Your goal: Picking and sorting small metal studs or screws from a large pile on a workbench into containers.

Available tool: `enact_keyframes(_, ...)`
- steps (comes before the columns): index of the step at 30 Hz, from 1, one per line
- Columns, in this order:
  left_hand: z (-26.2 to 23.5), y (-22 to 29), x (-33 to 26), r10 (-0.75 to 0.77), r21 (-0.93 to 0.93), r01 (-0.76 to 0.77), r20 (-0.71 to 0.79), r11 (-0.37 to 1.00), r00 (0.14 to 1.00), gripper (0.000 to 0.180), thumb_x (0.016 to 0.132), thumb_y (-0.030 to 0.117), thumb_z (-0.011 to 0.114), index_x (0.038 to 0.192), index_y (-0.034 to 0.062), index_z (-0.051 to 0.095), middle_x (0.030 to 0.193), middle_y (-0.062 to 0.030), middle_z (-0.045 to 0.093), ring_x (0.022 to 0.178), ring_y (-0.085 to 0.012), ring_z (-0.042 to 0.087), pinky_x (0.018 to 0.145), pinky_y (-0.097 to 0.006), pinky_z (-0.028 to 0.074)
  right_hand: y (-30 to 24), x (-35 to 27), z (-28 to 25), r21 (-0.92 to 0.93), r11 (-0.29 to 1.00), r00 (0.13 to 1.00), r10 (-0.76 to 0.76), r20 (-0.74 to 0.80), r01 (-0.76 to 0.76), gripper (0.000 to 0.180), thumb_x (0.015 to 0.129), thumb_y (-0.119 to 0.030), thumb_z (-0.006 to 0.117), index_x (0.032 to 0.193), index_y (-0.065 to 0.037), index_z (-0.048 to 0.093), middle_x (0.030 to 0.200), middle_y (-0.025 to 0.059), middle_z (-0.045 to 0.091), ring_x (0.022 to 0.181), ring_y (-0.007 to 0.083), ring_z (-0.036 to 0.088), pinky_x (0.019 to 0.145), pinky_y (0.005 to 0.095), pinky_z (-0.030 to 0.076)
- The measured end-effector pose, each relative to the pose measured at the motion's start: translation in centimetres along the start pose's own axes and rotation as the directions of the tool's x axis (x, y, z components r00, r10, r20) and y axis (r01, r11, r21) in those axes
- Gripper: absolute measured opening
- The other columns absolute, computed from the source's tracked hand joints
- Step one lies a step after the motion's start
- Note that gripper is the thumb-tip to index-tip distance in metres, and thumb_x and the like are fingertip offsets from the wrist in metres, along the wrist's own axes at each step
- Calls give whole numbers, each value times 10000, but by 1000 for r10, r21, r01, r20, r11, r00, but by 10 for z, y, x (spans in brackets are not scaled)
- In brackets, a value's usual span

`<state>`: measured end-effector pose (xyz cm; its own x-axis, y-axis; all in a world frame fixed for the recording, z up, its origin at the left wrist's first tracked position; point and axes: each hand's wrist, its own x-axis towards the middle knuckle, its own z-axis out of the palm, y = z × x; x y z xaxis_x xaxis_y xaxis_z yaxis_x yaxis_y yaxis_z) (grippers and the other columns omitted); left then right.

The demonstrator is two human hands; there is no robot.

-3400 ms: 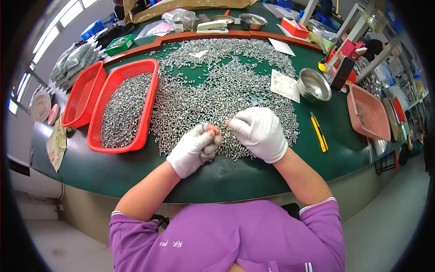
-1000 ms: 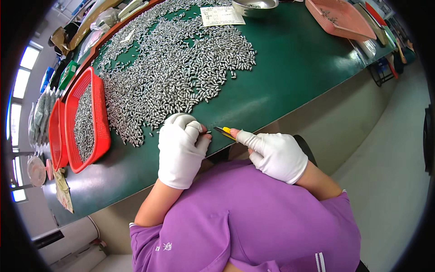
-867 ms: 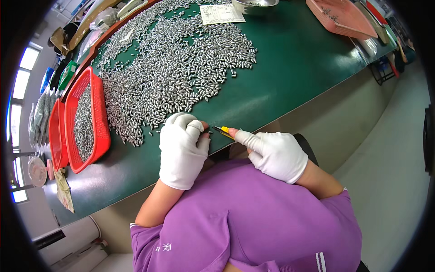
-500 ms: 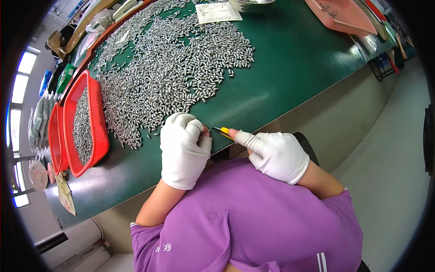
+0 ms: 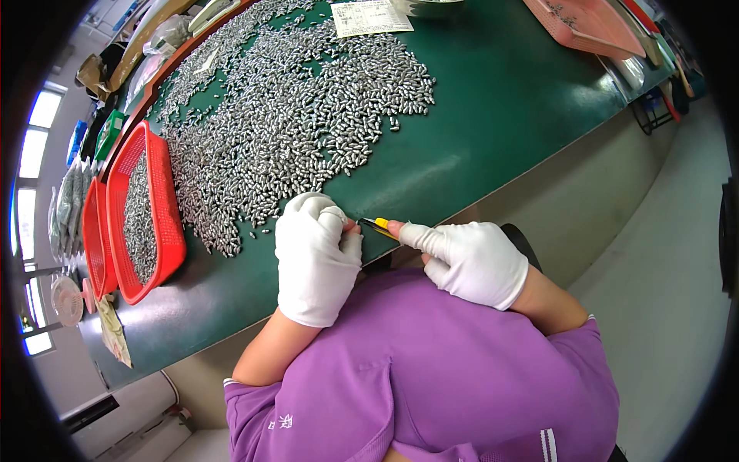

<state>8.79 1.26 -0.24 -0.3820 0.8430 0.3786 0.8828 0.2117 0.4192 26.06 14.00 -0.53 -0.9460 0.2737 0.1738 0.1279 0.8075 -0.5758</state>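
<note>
My left hand wears a white glove with bare fingertips and is curled at the table's near edge. Its thumb and forefinger are pinched together, and whatever lies between them is too small or hidden to make out. From the right, my gloved right hand grips a slim yellow-and-black hand tool. The tool's dark tip points left, close to the left fingertips; its exact kind is not clear. Just beyond my left hand spreads a wide layer of small silvery, bullet-shaped metal pieces.
A red plastic basket filled with metal pieces stands on the left of the green table, beside another red basket. At the far side are a printed paper slip, a metal bowl and a pink tray.
Almost nothing differs. Both hands keep their grip and place, with only a slight shift of the whole view.
</note>
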Motion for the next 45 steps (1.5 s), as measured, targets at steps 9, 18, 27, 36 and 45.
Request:
enact_keyframes(9, -5, 2, 3, -5, -8, 6, 39, 1000, 999, 237, 619, -34, 710, 737, 53, 523, 896, -105, 570, 930, -314, 549, 793, -387, 445, 3, 15, -21, -48, 997, 984, -57, 170, 66, 458, 784, -85, 557, 1236, -142, 599, 620, 77, 600, 516, 235, 592, 492, 358, 488)
enact_keyframes(18, -4, 2, 3, -20, -5, 20, 46, 1000, 999, 238, 617, -31, 710, 728, 50, 516, 890, -107, 573, 936, -316, 552, 792, -387, 446, 0, 6, -6, 42, 998, 993, 44, 105, -49, 498, 761, -27, 552, 1245, -142, 592, 791, 86, 679, 624, 246, 650, 566, 331, 541)
enact_keyframes(27, -6, 3, 2, -28, 10, 27, 62, 1000, 998, 246, 620, -24, 713, 739, 49, 511, 896, -107, 574, 951, -317, 554, 793, -389, 444, -11, 3, -5, -29, 999, 997, 48, 61, -46, 508, 772, -78, 565, 1275, -155, 572, 603, 65, 567, 504, 231, 579, 482, 365, 494)
enact_keyframes(36, -7, 3, 7, -20, -8, 21, 82, 1000, 996, 241, 615, -35, 707, 728, 47, 511, 881, -110, 571, 946, -311, 559, 785, -387, 454, 0, 13, -14, 54, 998, 994, 15, 106, -21, 502, 771, -72, 558, 1267, -151, 578, 604, 76, 594, 515, 232, 592, 485, 363, 495)
enact_keyframes(45, -10, 2, 11, 30, -16, -29, 71, 999, 997, 232, 597, -37, 708, 715, 37, 522, 835, -113, 571, 879, -319, 564, 748, -398, 457, -8, 25, -33, -97, 995, 959, 23, 284, 5, 485, 807, -126, 549, 1289, -180, 561, 639, 84, 613, 527, 259, 599, 503, 388, 493)
